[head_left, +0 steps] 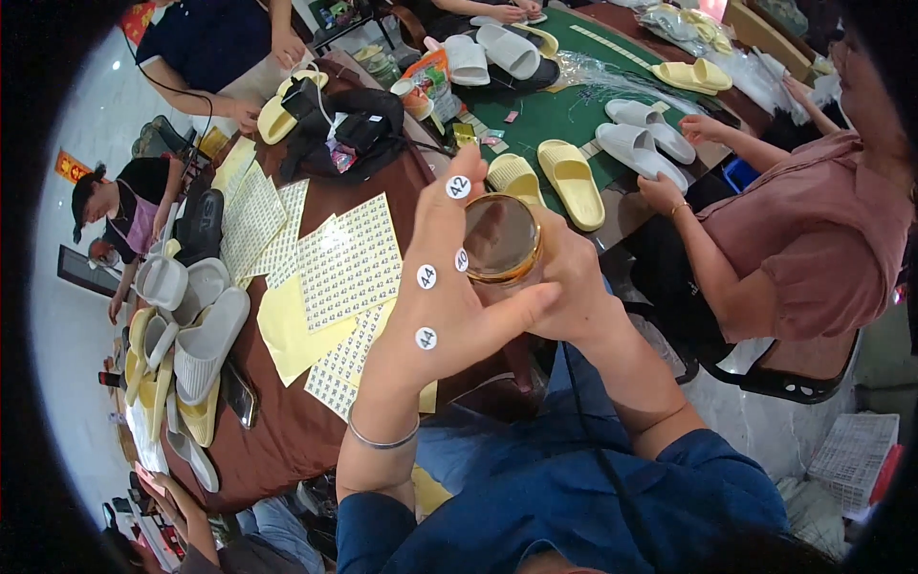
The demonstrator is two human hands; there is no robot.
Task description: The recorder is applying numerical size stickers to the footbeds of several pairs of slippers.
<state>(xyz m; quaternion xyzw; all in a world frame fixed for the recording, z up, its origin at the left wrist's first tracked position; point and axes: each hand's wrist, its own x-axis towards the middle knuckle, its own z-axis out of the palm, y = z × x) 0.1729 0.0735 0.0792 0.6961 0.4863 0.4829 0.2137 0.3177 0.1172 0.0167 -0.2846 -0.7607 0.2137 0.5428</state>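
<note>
In front of my chest, a round cup (502,237) with a gold rim and a shiny dark top is held between both hands. My left hand (435,287) curves about its left and near sides, with the thumb stretched across toward the other hand. Several small round white stickers (426,339) with print cling to the back of the left hand and its index finger. From the right, my right hand (571,282) grips the cup, and most of its fingers are hidden behind it. Printed sticker sheets (349,258) lie on the table left of my hands.
Grey and yellow slippers (212,344) are piled at the left, beside a phone (239,394). A black bag (349,139) lies beyond the sheets. Yellow slippers (571,184) rest on the green mat (612,81). Close on my right, a person holds grey slippers (643,153); others work around the table.
</note>
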